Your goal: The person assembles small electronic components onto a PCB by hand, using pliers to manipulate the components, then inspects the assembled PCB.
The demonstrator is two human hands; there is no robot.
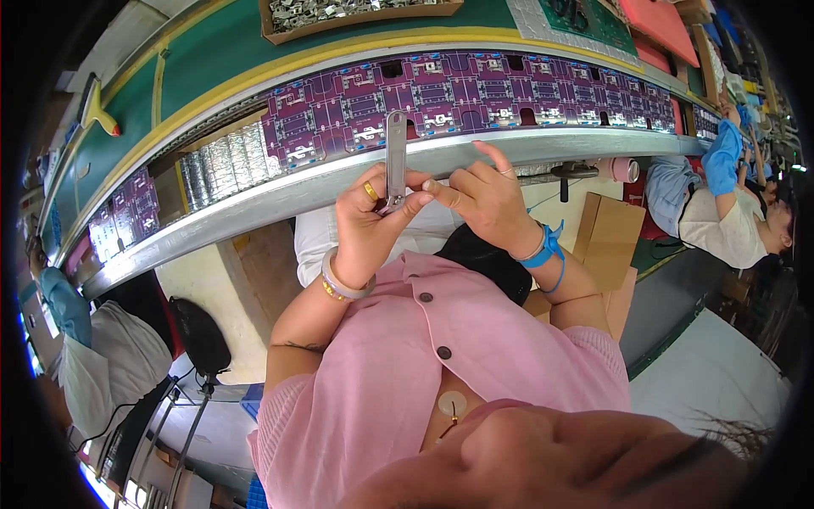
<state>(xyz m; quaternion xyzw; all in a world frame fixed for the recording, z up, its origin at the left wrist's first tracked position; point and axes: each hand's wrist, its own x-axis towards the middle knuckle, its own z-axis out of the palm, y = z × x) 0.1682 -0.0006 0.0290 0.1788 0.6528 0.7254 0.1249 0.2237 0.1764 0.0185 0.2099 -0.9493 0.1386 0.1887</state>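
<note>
My left hand (362, 225) is closed around a silver nail clipper (396, 157), its long lever standing upright above the fingers. The clipper's lower end sits between my left thumb and forefinger. Close beside it, my right hand (487, 202) points one digit toward that lower end, its tip touching or nearly touching my left fingers. The other right fingers are loosely bent and apart, with one raised, and nothing is gripped in them. Both hands are above the near metal rail (339, 174) of the line, in front of my pink top (407, 339).
Purple circuit board panels (458, 93) lie in a row along the line. Silver padded sheeting (233, 165) is left of them. A carton of small metal parts (356, 19) stands beyond. Co-workers sit at both sides; a blue sleeve (722, 165) shows at right. Cardboard (615, 242) leans below the line.
</note>
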